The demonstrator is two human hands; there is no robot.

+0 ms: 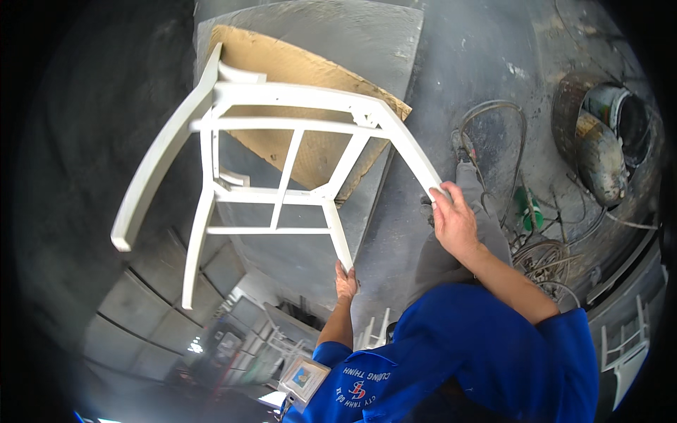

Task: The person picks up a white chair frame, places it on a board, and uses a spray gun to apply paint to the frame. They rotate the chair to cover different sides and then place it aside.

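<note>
A white wooden chair frame (289,95), without a seat panel, is tipped over in front of me. The end of one leg is in my left hand (345,283), its fingers wrapped round the wood. Further right, my right hand (455,222) grips the end of another leg, thumb and fingers on either side. Two longer curved members reach away to the left, and thin rails join the legs. Beneath the frame lies a brown cardboard sheet (296,58) on a grey board (381,28). Whether the frame rests on the cardboard, I cannot tell.
At the right stand paint-stained containers (603,158), with a coiled hose (546,261) and a green can (529,208) on the floor nearby. Another white chair frame (624,345) is at lower right. A badge (305,381) hangs at my chest.
</note>
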